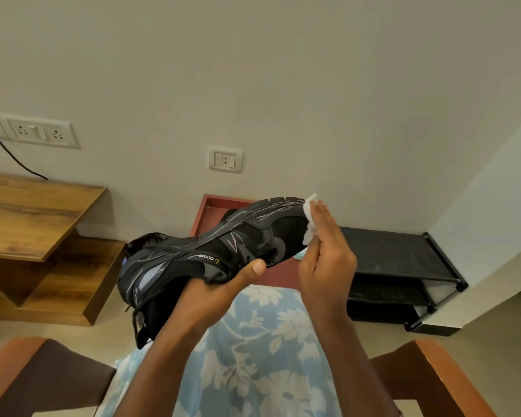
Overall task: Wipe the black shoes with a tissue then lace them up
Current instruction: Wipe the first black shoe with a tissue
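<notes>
Head view. Black shoe (211,254) held in the air over the lap, turned sole-up and sideways, toe pointing away to the upper right, heel low at the left. Left hand (211,296) grips it from below at the collar, thumb pressed on the side panel just beside the yellow-and-white logo; grip closed on the shoe. A loose lace end (134,322) hangs under the heel, left of that grip. Right hand (325,257) is at the toe end, fingers closed around a white tissue (309,216) and pressing it against the toe cap; tissue edges show above and below the fingers. Beyond the right grip stands a black shoe rack (403,254) against the wall. Behind the shoe, a red tray (206,212) on the floor. Far left of the left grip, a wooden desk (27,212). Blue floral fabric (262,356) covers the lap beneath both forearms.
</notes>
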`<action>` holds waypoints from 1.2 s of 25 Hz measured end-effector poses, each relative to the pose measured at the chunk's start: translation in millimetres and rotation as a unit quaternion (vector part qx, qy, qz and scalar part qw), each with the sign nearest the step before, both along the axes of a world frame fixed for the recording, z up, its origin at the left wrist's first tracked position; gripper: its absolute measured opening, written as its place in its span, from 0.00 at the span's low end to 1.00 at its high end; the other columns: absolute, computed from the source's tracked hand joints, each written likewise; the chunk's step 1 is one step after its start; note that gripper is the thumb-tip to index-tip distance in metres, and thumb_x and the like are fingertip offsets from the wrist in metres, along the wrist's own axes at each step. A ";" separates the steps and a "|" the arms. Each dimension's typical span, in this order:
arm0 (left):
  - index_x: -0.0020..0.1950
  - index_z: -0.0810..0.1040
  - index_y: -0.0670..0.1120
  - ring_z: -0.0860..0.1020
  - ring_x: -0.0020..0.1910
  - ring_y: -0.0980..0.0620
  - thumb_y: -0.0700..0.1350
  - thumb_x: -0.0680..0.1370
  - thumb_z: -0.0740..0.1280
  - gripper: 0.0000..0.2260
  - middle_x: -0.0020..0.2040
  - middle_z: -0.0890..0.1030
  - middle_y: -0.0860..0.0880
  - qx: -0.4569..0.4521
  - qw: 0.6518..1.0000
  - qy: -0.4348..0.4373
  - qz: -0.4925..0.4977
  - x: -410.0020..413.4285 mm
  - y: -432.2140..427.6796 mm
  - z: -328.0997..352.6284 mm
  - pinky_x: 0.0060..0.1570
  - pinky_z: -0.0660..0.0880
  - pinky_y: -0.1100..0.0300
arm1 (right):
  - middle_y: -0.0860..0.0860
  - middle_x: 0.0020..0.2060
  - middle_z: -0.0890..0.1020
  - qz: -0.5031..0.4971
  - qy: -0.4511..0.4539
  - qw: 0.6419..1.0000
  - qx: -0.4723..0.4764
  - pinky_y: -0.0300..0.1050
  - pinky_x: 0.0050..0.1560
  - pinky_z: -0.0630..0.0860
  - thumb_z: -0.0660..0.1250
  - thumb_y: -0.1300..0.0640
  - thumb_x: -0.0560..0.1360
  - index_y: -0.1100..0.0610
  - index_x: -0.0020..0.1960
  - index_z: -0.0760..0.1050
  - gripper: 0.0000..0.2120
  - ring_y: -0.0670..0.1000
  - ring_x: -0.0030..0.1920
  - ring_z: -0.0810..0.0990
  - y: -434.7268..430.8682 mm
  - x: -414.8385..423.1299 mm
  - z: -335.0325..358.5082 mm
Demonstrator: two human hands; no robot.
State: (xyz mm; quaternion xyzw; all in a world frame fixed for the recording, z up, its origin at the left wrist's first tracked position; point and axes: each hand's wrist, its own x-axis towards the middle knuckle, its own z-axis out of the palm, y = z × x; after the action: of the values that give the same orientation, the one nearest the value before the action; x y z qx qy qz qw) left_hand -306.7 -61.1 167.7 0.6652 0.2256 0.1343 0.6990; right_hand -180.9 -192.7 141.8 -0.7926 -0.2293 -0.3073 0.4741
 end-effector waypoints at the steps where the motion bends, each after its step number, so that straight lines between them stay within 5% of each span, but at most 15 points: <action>1: 0.60 0.80 0.59 0.79 0.60 0.60 0.62 0.68 0.75 0.22 0.56 0.84 0.59 -0.025 1.000 -0.015 0.002 1.2 -0.5 -0.4 0.63 0.72 0.58 | 0.52 0.71 0.75 -0.009 -0.003 1.000 0.001 0.40 0.70 0.71 0.55 0.59 0.82 0.59 0.73 0.72 0.20 0.51 0.74 0.71 0.8 -2.0 0.3; 3: 0.56 0.79 0.63 0.78 0.58 0.64 0.64 0.69 0.70 0.17 0.53 0.83 0.62 -0.054 0.998 -0.036 0.007 3.5 -3.7 -1.2 0.59 0.71 0.64 | 0.53 0.70 0.75 -0.027 -0.017 0.999 -0.013 0.47 0.71 0.72 0.53 0.56 0.82 0.60 0.72 0.72 0.22 0.51 0.74 0.70 4.4 -6.9 2.3; 8: 0.52 0.78 0.61 0.78 0.42 0.75 0.51 0.77 0.69 0.06 0.40 0.82 0.70 0.059 0.998 -0.037 -0.008 7.9 -9.3 -8.4 0.41 0.71 0.79 | 0.58 0.67 0.78 0.066 -0.112 0.985 -0.117 0.56 0.76 0.64 0.55 0.67 0.79 0.65 0.68 0.76 0.20 0.55 0.74 0.70 30.9 -36.9 6.4; 11: 0.60 0.78 0.59 0.77 0.51 0.74 0.52 0.75 0.70 0.13 0.51 0.81 0.65 0.083 0.996 -0.042 -0.002 8.4 -7.3 -13.9 0.53 0.71 0.77 | 0.57 0.68 0.77 0.107 -0.133 0.975 -0.140 0.58 0.76 0.63 0.56 0.67 0.79 0.64 0.69 0.75 0.20 0.54 0.74 0.70 19.4 -26.4 2.9; 14: 0.60 0.76 0.61 0.75 0.56 0.68 0.52 0.75 0.71 0.14 0.55 0.78 0.65 0.074 0.997 -0.020 0.004 6.8 -5.2 -15.8 0.62 0.69 0.66 | 0.53 0.68 0.77 0.035 -0.076 0.993 -0.078 0.61 0.73 0.67 0.60 0.71 0.79 0.61 0.70 0.74 0.21 0.53 0.74 0.70 -7.6 -1.7 -5.9; 18: 0.52 0.72 0.67 0.71 0.48 0.81 0.51 0.76 0.71 0.12 0.52 0.74 0.69 0.119 0.993 -0.013 -0.018 8.6 -7.1 -16.4 0.52 0.65 0.80 | 0.55 0.60 0.83 -0.071 -0.041 0.996 -0.036 0.57 0.58 0.80 0.62 0.67 0.79 0.62 0.65 0.78 0.16 0.55 0.65 0.77 -11.0 -0.6 -9.5; 21: 0.55 0.73 0.66 0.73 0.55 0.70 0.57 0.75 0.67 0.10 0.55 0.76 0.64 0.185 0.982 -0.005 -0.030 9.5 -6.2 -19.0 0.60 0.66 0.74 | 0.56 0.57 0.84 -0.030 -0.090 0.995 -0.038 0.52 0.59 0.81 0.57 0.57 0.84 0.64 0.62 0.81 0.17 0.54 0.62 0.79 13.3 -25.9 -5.5; 25: 0.66 0.76 0.57 0.73 0.67 0.57 0.62 0.72 0.64 0.24 0.64 0.79 0.55 0.248 0.968 -0.008 -0.040 6.8 -2.0 -27.4 0.70 0.67 0.60 | 0.57 0.58 0.83 0.038 -0.157 0.983 -0.087 0.50 0.64 0.78 0.61 0.67 0.81 0.64 0.62 0.81 0.13 0.54 0.64 0.80 24.3 -40.1 -9.6; 28: 0.56 0.73 0.68 0.71 0.60 0.71 0.61 0.71 0.67 0.13 0.56 0.76 0.67 0.242 0.970 -0.023 -0.020 2.8 -1.7 -22.9 0.66 0.64 0.70 | 0.57 0.62 0.81 0.045 -0.142 0.988 -0.044 0.51 0.65 0.78 0.55 0.59 0.86 0.65 0.65 0.78 0.17 0.53 0.67 0.78 3.4 -20.1 -14.1; 30: 0.52 0.72 0.69 0.68 0.55 0.78 0.60 0.70 0.67 0.12 0.54 0.74 0.70 0.220 0.975 -0.035 -0.011 1.0 -3.9 -16.9 0.63 0.62 0.72 | 0.57 0.63 0.81 0.011 -0.076 0.997 0.030 0.53 0.62 0.79 0.59 0.62 0.83 0.64 0.66 0.77 0.15 0.52 0.67 0.78 -9.1 -7.5 -19.3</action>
State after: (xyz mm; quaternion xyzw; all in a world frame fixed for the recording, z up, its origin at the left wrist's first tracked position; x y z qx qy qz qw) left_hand -305.7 -65.0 150.8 0.8001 0.1586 0.1964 0.5442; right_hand -188.4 -201.8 122.5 -0.7498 -0.2643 -0.3682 0.4820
